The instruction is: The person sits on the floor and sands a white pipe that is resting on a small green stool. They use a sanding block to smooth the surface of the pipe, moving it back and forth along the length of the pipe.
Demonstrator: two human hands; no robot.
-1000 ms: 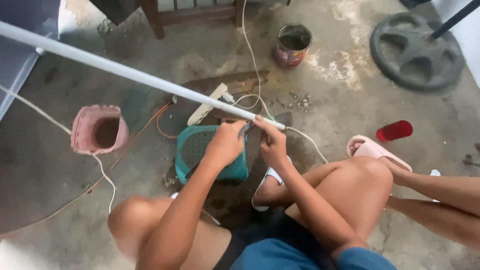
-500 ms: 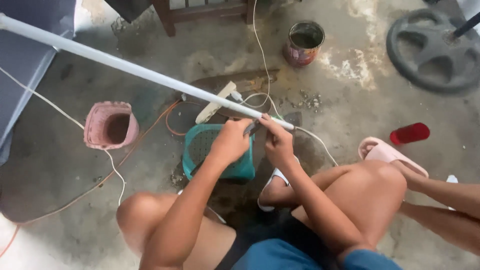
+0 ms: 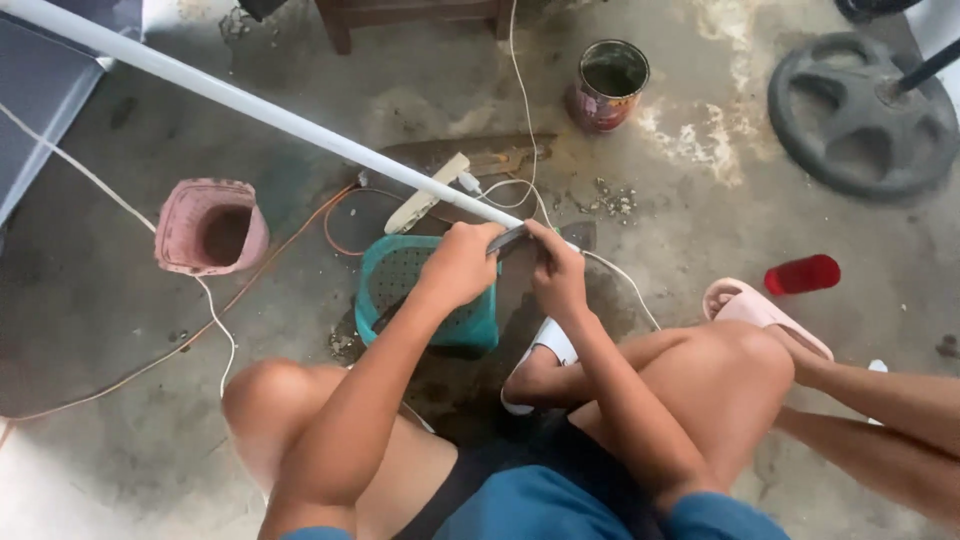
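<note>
A long white pipe (image 3: pixel 250 105) runs from the top left down to my hands. My left hand (image 3: pixel 462 265) is closed around its near end, just above a teal perforated basket (image 3: pixel 400 290). My right hand (image 3: pixel 557 272) grips the pipe's tip beside a dark metal piece (image 3: pixel 507 238) held between both hands. What that piece is cannot be told. My bare knees are bent below, over the concrete floor.
A pink basket (image 3: pixel 205 228) lies on its side at left. A white power strip (image 3: pixel 428 193) with white and orange cords lies behind the pipe. A rusty paint can (image 3: pixel 608 85), a dark weight plate (image 3: pixel 862 115), a red cup (image 3: pixel 802 274) and a pink sandal (image 3: pixel 765 315) sit at right.
My hands stay on the pipe end. The view has shifted a little, so everything sits slightly lower and to the right in the frame.
</note>
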